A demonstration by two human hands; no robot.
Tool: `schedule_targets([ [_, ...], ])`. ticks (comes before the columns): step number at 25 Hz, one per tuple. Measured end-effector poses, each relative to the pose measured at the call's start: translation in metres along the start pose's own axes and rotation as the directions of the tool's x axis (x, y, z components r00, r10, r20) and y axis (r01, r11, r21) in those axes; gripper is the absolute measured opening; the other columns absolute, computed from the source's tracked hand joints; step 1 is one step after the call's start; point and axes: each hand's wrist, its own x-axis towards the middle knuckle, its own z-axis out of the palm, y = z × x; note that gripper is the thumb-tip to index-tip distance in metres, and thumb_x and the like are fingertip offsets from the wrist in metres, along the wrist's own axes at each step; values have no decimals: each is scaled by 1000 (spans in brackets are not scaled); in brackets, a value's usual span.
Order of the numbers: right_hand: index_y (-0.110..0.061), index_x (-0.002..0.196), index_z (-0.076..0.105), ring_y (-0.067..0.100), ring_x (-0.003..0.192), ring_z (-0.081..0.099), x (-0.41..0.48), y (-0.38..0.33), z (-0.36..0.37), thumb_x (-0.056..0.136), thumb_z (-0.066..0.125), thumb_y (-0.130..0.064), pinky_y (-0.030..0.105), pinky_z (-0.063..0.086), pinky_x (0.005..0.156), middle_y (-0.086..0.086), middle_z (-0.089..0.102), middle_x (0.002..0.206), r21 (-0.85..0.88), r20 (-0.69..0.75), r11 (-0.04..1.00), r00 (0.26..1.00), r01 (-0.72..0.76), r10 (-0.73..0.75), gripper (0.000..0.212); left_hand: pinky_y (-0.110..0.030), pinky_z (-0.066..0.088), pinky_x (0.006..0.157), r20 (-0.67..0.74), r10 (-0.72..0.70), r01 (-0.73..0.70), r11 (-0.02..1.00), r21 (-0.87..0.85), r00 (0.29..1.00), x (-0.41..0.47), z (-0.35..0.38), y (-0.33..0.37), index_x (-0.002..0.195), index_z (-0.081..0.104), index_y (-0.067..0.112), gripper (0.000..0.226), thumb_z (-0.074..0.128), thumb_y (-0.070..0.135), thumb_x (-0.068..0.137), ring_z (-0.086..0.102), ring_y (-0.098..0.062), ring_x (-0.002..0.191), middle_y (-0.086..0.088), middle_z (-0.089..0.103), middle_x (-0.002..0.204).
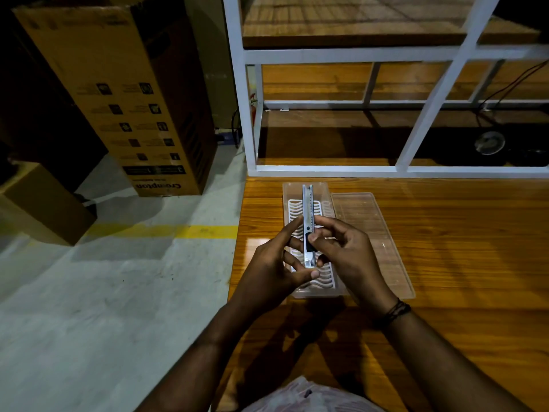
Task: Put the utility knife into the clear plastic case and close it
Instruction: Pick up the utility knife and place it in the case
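A silver utility knife [307, 203] with a black slider points away from me, held above the open clear plastic case [323, 191]. The case base holds a white wavy insert [294, 208]. Its clear lid [371, 233] lies flat on the table just to the right of the base. My left hand [273, 272] pinches the knife's near end and left side. My right hand [347, 254] grips it from the right, thumb on the black slider. The near half of the case is hidden under my hands.
The wooden table [460, 263] ends at its left edge near the case; grey floor with a yellow line [178, 231] lies beyond. A white metal shelf frame [251, 114] stands at the table's far end. Cardboard boxes [118, 93] are on the floor at left.
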Motion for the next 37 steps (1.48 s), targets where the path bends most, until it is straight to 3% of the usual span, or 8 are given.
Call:
schedule_targets([
  [8, -33, 113, 70, 33, 72, 65, -3, 0, -1, 90, 68, -4, 32, 55, 55, 13, 70, 91, 37, 6, 999, 1000, 10, -10, 37, -27, 63, 68, 5, 13, -13, 999, 35, 1000, 1, 3, 0, 160, 30, 25, 101, 88, 16, 77, 71, -10, 74, 19, 61, 105],
  [12, -29, 118, 68, 35, 72, 65, -3, 0, -3, 90, 68, -5, 32, 55, 56, 18, 69, 95, 22, 9, 1000, 1000, 10, -10, 36, -27, 63, 67, 7, 2, -2, 1000, 18, 1000, 2, 3, 0, 158, 31, 29, 100, 88, 14, 77, 70, -9, 73, 15, 63, 104],
  [19, -17, 129, 65, 30, 80, 72, -5, 0, -5, 91, 67, -6, 30, 55, 58, 11, 71, 88, -2, 30, 1000, 999, -18, 18, 40, -29, 64, 67, 1, -15, 15, 1000, -8, 1000, 1, 4, 0, 157, 32, 31, 99, 88, 13, 78, 70, -12, 72, 13, 64, 103],
  [27, -17, 132, 63, 28, 89, 75, -3, -1, -6, 89, 70, -8, 35, 59, 63, 19, 70, 93, -19, 39, 998, 998, -55, 56, 44, -20, 61, 65, -1, -38, 38, 999, 17, 999, 2, 3, -5, 157, 32, 31, 98, 88, 15, 78, 70, -8, 73, 17, 63, 101],
  [31, -20, 129, 65, 25, 83, 76, -5, -6, -8, 87, 71, -5, 33, 59, 61, 11, 72, 85, -12, 31, 998, 997, -65, 66, 45, -13, 54, 76, -3, -21, 21, 992, 122, 1000, 2, 4, -9, 157, 31, 35, 97, 88, 25, 78, 63, -3, 90, 18, 61, 110],
  [34, -18, 131, 63, 19, 75, 75, 0, -3, -8, 86, 73, -4, 39, 62, 62, 7, 68, 81, -141, -24, 987, 997, -80, 78, 49, -30, 54, 92, -35, -73, 79, 959, 271, 997, 3, 1, -19, 154, 36, 37, 90, 85, 38, 79, 52, -11, 116, 4, 55, 135],
  [35, -18, 133, 62, 20, 72, 74, 3, 0, -8, 84, 74, -6, 43, 63, 63, 6, 67, 80, -224, -53, 971, 996, -83, 73, 52, -35, 55, 94, -49, -126, 134, 949, 285, 991, 5, 0, -21, 153, 40, 35, 85, 83, 39, 81, 52, -15, 120, 1, 52, 140],
  [37, -19, 135, 62, 22, 72, 72, 11, 5, -8, 82, 77, -10, 46, 63, 69, 3, 67, 79, -405, -85, 912, 996, -69, 38, 56, -32, 57, 92, -70, -222, 233, 934, 270, 972, 9, -1, -23, 151, 44, 30, 74, 79, 34, 86, 57, -14, 114, 0, 48, 147],
])
